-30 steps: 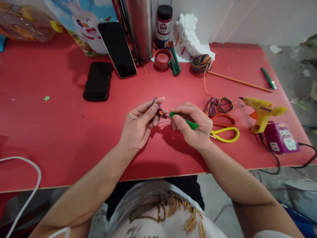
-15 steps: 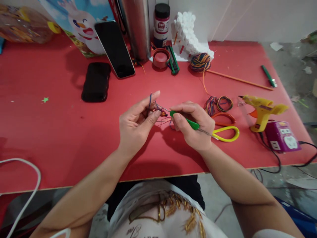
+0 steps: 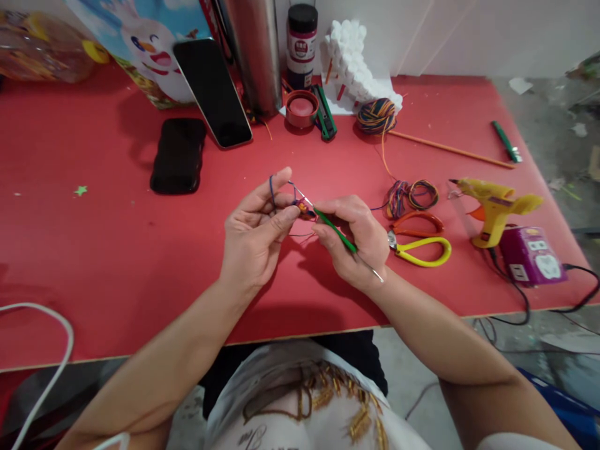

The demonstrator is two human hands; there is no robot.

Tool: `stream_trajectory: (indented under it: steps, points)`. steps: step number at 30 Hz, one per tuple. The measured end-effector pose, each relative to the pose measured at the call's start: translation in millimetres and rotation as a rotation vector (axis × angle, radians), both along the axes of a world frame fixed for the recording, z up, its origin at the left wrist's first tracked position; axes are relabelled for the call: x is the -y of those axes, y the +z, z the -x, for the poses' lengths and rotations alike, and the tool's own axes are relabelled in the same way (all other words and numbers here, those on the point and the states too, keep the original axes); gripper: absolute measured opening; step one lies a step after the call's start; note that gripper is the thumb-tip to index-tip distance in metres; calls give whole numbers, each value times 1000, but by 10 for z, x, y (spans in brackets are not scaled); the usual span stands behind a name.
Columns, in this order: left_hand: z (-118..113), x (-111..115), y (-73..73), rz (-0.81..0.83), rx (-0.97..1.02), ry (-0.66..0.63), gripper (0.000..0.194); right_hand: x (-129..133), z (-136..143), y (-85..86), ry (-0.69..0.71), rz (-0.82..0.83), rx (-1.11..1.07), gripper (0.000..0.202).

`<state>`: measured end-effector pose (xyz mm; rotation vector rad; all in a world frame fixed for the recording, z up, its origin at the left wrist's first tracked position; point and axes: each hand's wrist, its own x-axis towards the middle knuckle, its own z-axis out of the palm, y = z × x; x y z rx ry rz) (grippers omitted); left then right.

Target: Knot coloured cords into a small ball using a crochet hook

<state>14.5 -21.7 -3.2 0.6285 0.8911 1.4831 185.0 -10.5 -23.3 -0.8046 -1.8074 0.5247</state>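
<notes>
My left hand (image 3: pixel 260 228) pinches a small multicoloured crochet piece (image 3: pixel 307 210) between thumb and fingers, with blue yarn looped over its raised index finger. In my right hand (image 3: pixel 354 240) is a crochet hook (image 3: pixel 338 231) with a green grip, held like a pen; its metal tip reaches up and left past the piece to the blue yarn near the left index finger. The hook's other metal end sticks out by my right wrist. Thin yarn strands hang below the piece. A loose yarn bundle (image 3: pixel 397 199) lies to the right of my right hand.
Scissors (image 3: pixel 424 251) with red and yellow handles lie right of my right hand. Farther right are a yellow glue gun (image 3: pixel 497 206) and a purple power socket (image 3: pixel 532 256). A yarn ball (image 3: pixel 376 117), green cutter (image 3: pixel 324 112) and two phones (image 3: pixel 213 94) lie toward the back.
My right hand has moved slightly left and tilted the hook more steeply, its tip now up by the blue yarn. The hook's lower end has swung down and left, away from the scissors.
</notes>
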Motion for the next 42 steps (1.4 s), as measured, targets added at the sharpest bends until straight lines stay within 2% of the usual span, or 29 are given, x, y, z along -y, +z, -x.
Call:
stream_trajectory:
  steps: [6,12,25,33,38,42]
  points:
    - [94,-30,40,15,-14,-73,40,-23,-40,-19,78,211,-105,26]
    - [158,-36,67,-22,-16,-110,42,-73,-52,23,139,168,-285,19]
    - [222,-63,104,-30,65,-227,38,-128,-152,164,188,232,-353,6]
    - [282,-110,26,-11,89,-317,43,-144,-215,197,222,274,-348,9]
    - [263,-111,1,-45,22,-305,37,-154,-226,218,318,452,-463,7]
    - [207,-81,-39,-161,-115,-202,31,-150,-183,219,320,610,-582,7]
